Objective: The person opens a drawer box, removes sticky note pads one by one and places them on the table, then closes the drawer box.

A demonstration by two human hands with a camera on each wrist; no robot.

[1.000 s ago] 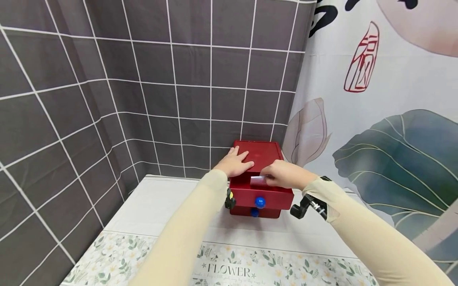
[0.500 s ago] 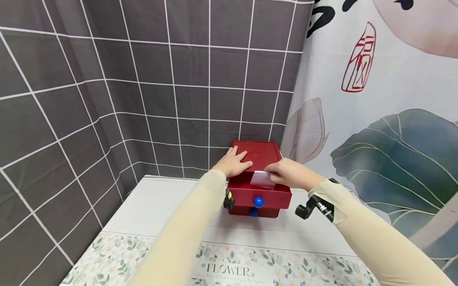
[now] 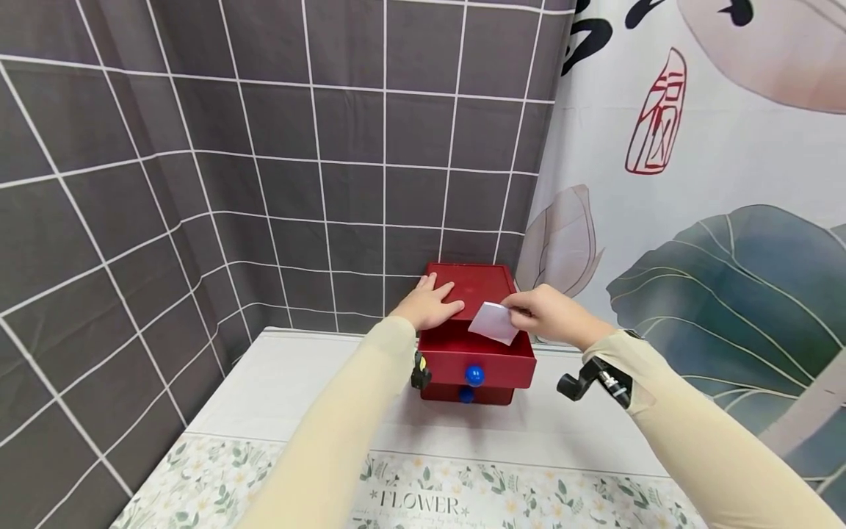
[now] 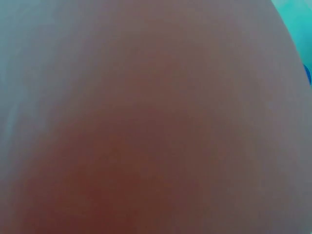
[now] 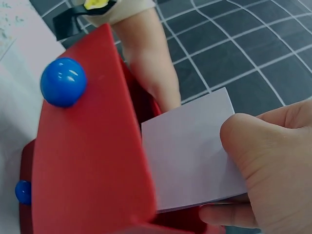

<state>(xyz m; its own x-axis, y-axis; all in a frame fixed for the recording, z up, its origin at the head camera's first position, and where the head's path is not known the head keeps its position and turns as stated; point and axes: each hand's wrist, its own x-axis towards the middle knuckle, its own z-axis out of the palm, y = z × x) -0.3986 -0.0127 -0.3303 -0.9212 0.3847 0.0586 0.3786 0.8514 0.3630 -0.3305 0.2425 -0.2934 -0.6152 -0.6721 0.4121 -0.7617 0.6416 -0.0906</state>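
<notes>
A small red drawer box (image 3: pixel 472 283) stands at the back of the table, its upper drawer (image 3: pixel 449 367) pulled out by a blue round knob (image 3: pixel 474 375). My left hand (image 3: pixel 428 303) rests on the box top with fingers spread straight. Between thumb and fingers, my right hand (image 3: pixel 545 312) pinches a white square paper pad (image 3: pixel 494 323) just above the opened drawer. In the right wrist view the pad (image 5: pixel 192 151) tilts over the drawer's front panel (image 5: pixel 92 141), thumb on its face and fingers beneath. The left wrist view is blurred, nearly filled by a close surface.
A lower drawer with another blue knob (image 3: pixel 466 395) sits pushed in below. The white table (image 3: pixel 317 389) carries a floral printed strip (image 3: pixel 423 499) along its front. Dark gridded cloth (image 3: pixel 344 191) hangs behind and at left, a printed white curtain (image 3: pixel 608 132) at right.
My right hand has risen and moved slightly right, lifting the white pad up out of the upper drawer. My left hand keeps its place on the box top.
</notes>
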